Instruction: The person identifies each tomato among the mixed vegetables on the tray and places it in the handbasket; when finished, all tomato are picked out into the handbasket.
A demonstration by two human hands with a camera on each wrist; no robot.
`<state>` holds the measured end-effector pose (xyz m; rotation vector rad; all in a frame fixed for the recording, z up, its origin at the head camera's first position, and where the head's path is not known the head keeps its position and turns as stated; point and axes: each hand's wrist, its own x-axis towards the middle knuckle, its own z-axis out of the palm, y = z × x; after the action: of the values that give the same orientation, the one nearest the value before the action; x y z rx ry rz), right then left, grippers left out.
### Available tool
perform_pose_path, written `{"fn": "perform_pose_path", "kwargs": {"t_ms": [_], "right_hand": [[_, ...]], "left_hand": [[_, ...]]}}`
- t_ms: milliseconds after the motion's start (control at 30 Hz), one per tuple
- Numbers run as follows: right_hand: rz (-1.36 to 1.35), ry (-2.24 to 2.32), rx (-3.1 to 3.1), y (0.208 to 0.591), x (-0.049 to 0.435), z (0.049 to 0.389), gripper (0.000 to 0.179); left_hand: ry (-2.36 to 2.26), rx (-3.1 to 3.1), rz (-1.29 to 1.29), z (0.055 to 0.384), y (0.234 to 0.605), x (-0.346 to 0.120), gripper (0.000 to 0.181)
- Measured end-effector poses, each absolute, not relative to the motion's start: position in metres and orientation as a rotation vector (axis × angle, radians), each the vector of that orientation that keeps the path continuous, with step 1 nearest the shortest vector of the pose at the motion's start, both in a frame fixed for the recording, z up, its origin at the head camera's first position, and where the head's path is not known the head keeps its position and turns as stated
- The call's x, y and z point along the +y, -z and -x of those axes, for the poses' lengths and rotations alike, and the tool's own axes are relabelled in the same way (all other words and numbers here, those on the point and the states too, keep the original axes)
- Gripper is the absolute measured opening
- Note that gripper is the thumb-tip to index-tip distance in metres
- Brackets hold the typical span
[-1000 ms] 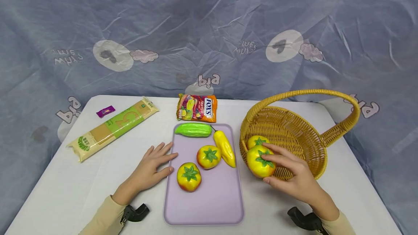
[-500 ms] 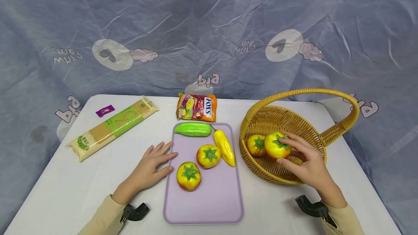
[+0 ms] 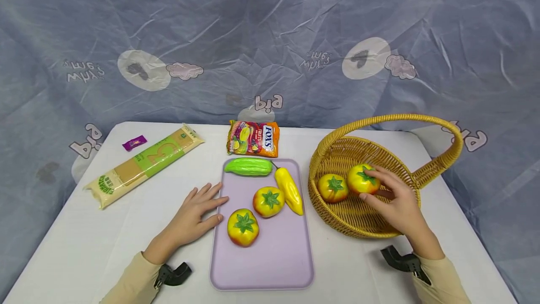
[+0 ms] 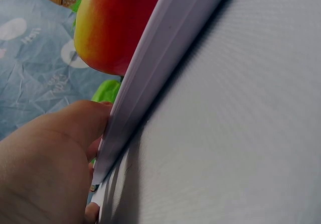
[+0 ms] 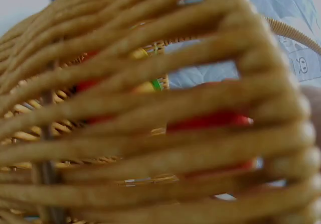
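Observation:
In the head view my right hand (image 3: 394,203) reaches into the wicker basket (image 3: 354,147) and grips a yellow-and-red toy tomato (image 3: 360,180) with a green star-shaped top. Another toy tomato (image 3: 332,188) lies in the basket just left of it. In the right wrist view, the basket's woven wall (image 5: 125,138) hides most of the tomatoes. My left hand (image 3: 194,217) lies flat with spread fingers, fingertips at the left rim of the lilac tray (image 3: 282,259). On the tray are two more toy tomatoes, one nearer (image 3: 243,228) and one farther (image 3: 268,201).
A green ridged vegetable (image 3: 249,166) and a yellow pepper (image 3: 289,191) lie on the tray's far part. Behind it sits a candy bag (image 3: 253,138). A long noodle pack (image 3: 147,165) and a small purple wrapped sweet (image 3: 134,143) lie at left. The basket handle (image 3: 388,118) arches upright.
My right hand has carried its tomato from over the basket's near left rim rightward and farther in, beside the other tomato. My left hand stays at the tray.

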<state>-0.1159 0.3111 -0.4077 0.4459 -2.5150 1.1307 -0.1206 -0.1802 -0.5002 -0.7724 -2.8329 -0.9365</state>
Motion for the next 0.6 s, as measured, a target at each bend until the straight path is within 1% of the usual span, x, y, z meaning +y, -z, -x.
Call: {"fn": "perform_pose_path", "kwargs": {"t_ms": [267,600], "right_hand": [[-0.307,-1.019,-2.633,0.408,0.313,0.123,0.055],[-0.252,-0.964,-2.753,0.409,0.319,0.127,0.055]], "left_hand": [[0.937,-2.834,0.764,0.12,0.499,-0.181,0.046],[0.947,-2.828,0.762,0.12,0.499,-0.18,0.046]]}}
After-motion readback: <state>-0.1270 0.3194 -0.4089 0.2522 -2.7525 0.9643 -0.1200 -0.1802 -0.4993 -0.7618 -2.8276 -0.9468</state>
